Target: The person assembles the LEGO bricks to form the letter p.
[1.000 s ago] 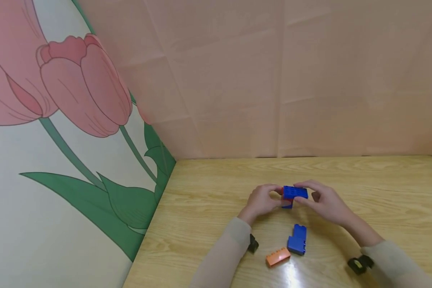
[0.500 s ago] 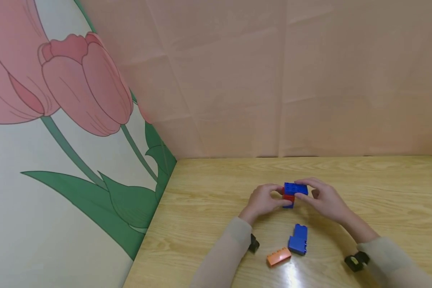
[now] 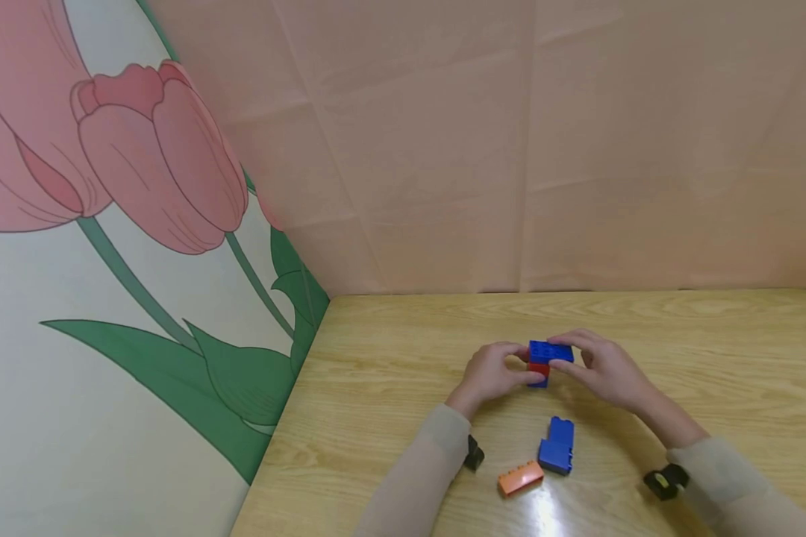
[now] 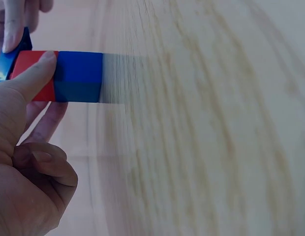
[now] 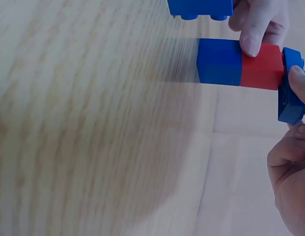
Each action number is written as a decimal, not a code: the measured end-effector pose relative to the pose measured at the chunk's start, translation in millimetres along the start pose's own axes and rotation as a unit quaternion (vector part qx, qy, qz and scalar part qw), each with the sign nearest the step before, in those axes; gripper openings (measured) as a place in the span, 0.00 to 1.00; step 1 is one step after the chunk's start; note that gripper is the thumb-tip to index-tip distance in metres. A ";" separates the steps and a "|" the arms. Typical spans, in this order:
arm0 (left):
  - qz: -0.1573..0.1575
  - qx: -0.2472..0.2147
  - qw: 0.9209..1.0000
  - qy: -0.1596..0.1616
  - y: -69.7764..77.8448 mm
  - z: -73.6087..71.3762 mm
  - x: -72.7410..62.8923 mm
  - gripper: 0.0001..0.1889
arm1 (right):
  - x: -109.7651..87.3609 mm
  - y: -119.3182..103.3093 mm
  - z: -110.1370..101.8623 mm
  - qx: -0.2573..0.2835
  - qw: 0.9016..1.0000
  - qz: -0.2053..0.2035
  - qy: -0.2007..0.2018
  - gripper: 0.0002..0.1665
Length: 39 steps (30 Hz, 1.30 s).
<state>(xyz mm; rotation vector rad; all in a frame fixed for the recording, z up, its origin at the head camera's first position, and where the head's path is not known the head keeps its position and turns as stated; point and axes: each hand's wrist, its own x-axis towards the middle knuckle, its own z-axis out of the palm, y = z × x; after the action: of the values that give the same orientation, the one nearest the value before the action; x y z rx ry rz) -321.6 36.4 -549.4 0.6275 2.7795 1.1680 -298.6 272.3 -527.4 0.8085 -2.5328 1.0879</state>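
Note:
In the head view a small stack stands on the table. Its bottom is a blue toy building brick (image 5: 219, 62), with a red brick (image 5: 263, 69) above it. My left hand (image 3: 489, 375) grips the red brick between thumb and fingers. Over the red brick lies a longer blue brick (image 3: 540, 351), overhanging to the right. My right hand (image 3: 607, 373) pinches that overhanging end. The right wrist view has this top brick slightly tilted against the red one; whether its studs are fully pressed together I cannot tell.
Nearer the person, an orange brick (image 3: 520, 479) lies on the wooden table (image 3: 389, 358). Beside it are a blue brick (image 3: 554, 457) and another blue piece (image 3: 561, 430), touching. A pink cloth backdrop (image 3: 430, 149) rises behind the table, and a tulip-printed panel (image 3: 154, 283) on the left.
The right hand has shifted the top blue brick slightly up and back, so the red brick shows more beneath it. In the last half second hands and bricks barely move.

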 end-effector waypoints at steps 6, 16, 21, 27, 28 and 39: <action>0.001 0.004 1.000 -0.004 0.6 -1.0 -2.9 0.19 | -1.5 -2.1 -1.0 -0.016 1.000 0.001 -0.007 0.19; 0.004 -0.001 1.000 -0.009 3.2 -2.8 -8.1 0.17 | -3.8 -13.4 -4.2 -0.018 1.000 -0.012 -0.012 0.18; 0.003 0.002 1.000 -0.012 4.6 -4.3 -10.6 0.17 | -3.3 -19.0 -5.2 -0.019 1.000 -0.021 -0.013 0.17; 0.012 0.006 1.000 -0.013 4.6 -5.7 -12.0 0.17 | -2.7 -22.6 -5.3 -0.031 0.999 -0.023 -0.013 0.17; 0.014 0.006 1.000 -0.012 4.4 -5.8 -12.0 0.17 | -2.5 -22.7 -5.2 -0.033 0.999 -0.023 -0.013 0.17; 0.015 0.001 1.000 -0.012 2.4 -3.9 -11.8 0.17 | -3.7 -19.2 -3.5 -0.048 0.998 -0.026 -0.010 0.17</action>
<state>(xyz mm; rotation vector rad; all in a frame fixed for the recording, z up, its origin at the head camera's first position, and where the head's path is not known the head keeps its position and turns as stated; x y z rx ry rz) -310.7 30.6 -546.1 0.6813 2.7607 1.1555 -284.2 265.5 -515.5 0.8594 -2.5428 0.9384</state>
